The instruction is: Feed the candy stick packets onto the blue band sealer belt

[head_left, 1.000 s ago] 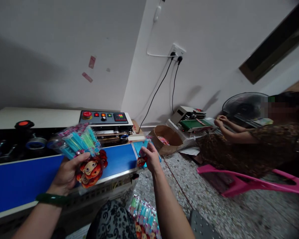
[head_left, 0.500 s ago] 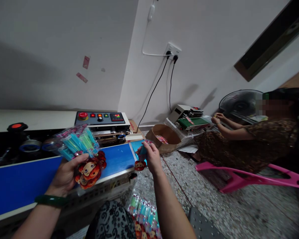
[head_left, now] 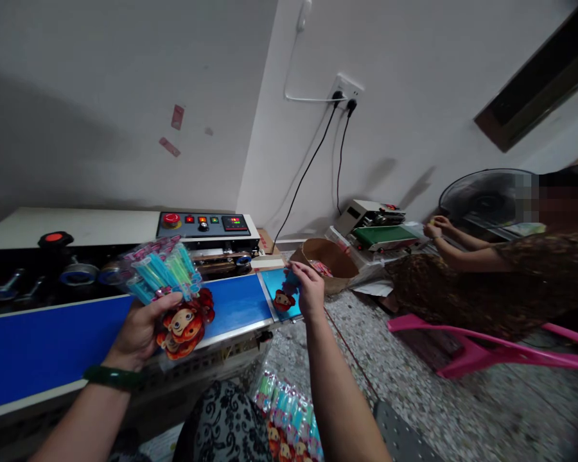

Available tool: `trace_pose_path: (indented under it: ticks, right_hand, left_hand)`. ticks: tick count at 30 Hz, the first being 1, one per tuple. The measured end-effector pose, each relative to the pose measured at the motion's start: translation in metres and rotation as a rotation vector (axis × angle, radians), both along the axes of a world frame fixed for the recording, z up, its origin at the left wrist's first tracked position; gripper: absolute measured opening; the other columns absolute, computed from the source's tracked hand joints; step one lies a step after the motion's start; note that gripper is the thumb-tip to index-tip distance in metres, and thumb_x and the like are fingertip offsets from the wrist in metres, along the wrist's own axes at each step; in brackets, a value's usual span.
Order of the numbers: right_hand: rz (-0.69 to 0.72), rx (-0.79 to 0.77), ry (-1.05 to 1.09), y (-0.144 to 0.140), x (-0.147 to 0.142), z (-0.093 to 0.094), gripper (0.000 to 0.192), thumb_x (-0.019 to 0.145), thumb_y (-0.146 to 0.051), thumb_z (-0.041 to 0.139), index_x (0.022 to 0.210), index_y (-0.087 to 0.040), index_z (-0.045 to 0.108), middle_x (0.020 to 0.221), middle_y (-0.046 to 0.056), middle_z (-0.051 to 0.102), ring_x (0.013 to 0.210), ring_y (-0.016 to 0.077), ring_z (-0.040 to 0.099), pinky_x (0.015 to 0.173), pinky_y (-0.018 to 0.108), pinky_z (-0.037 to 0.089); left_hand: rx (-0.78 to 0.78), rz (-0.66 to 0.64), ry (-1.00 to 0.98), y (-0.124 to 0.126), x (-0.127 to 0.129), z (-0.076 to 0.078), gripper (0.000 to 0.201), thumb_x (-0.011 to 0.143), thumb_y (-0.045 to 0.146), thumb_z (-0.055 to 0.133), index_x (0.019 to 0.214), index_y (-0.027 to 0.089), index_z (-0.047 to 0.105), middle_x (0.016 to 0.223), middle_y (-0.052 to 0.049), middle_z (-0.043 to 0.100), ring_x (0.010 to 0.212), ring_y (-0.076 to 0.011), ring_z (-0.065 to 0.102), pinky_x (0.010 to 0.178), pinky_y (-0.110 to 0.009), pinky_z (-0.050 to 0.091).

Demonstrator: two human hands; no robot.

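My left hand [head_left: 139,330] grips a fanned stack of clear packets [head_left: 166,282] holding turquoise and green sticks with a red-haired cartoon figure printed at the bottom. It holds them above the blue conveyor belt [head_left: 43,343] of a sealing machine. My right hand [head_left: 309,289] pinches a single packet [head_left: 285,295] of the same kind over the belt's right end, near the light-blue plate there.
The machine's control panel [head_left: 205,224] has a red button and a lit display. More packets [head_left: 289,420] lie by my lap. A brown round container [head_left: 325,260] sits on the floor. A co-worker [head_left: 501,276] works at a second sealer [head_left: 378,224], near a pink stool [head_left: 467,350] and a fan [head_left: 484,199].
My right hand has moved its single packet slightly up and right, onto the belt's right end. The stack in my left hand has stayed put.
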State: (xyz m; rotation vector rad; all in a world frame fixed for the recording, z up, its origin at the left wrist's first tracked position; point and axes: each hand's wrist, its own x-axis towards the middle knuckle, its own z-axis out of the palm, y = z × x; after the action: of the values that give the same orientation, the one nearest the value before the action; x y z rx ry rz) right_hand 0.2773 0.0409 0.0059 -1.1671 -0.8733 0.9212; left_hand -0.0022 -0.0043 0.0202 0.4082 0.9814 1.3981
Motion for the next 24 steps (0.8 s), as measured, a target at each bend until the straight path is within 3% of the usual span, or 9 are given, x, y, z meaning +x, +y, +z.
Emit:
trace_pose_path:
  ticks: [5,9,12,16,24]
  right_hand:
    - [0.080,-0.104,-0.088,-0.005,0.016,-0.033,0.031,0.059,-0.034,0.068,0.083,-0.016,0.064,0.084,0.006,0.066,0.077,0.0191,0.060,0.059,0.028,0.050]
    - [0.026,-0.144,-0.004,-0.008,0.016,-0.055,0.038,0.051,-0.030,0.072,0.083,-0.020,0.053,0.078,0.002,0.066,0.070,0.0174,0.062,0.067,0.032,0.050]
    - [0.085,-0.182,0.062,-0.003,0.010,-0.055,0.036,0.051,-0.029,0.071,0.076,-0.021,0.047,0.067,-0.001,0.064,0.061,0.0163,0.062,0.061,0.030,0.049]
    - [0.250,-0.347,0.063,0.006,-0.004,-0.049,0.030,0.052,-0.031,0.069,0.066,-0.020,0.045,0.053,-0.004,0.057,0.050,0.0138,0.058,0.049,0.024,0.045]
    - [0.357,-0.484,-0.039,0.033,-0.025,-0.047,0.024,0.049,-0.023,0.070,0.052,-0.017,0.046,0.043,-0.003,0.051,0.039,0.0093,0.047,0.040,0.022,0.035]
  left_hand:
    - [0.004,-0.013,-0.002,-0.001,-0.002,0.000,0.017,0.046,0.010,0.073,0.058,0.014,0.062,0.056,0.000,0.066,0.046,-0.0165,0.061,0.046,-0.025,0.054]
    - [-0.017,-0.029,-0.014,-0.001,-0.001,0.000,0.016,0.047,0.009,0.072,0.059,0.014,0.062,0.057,-0.001,0.067,0.045,-0.0176,0.061,0.045,-0.026,0.054]
    - [-0.021,-0.036,-0.020,-0.001,0.000,-0.001,0.016,0.047,0.008,0.072,0.058,0.014,0.061,0.057,-0.001,0.067,0.045,-0.0174,0.061,0.045,-0.026,0.054]
    - [0.000,-0.018,-0.010,0.000,0.000,-0.003,0.017,0.046,0.010,0.074,0.058,0.014,0.061,0.058,-0.001,0.067,0.047,-0.0169,0.061,0.047,-0.026,0.054]
    - [-0.020,-0.024,-0.065,-0.001,-0.001,-0.001,0.022,0.044,0.006,0.075,0.057,0.015,0.059,0.055,0.001,0.066,0.046,-0.0159,0.061,0.047,-0.023,0.053]
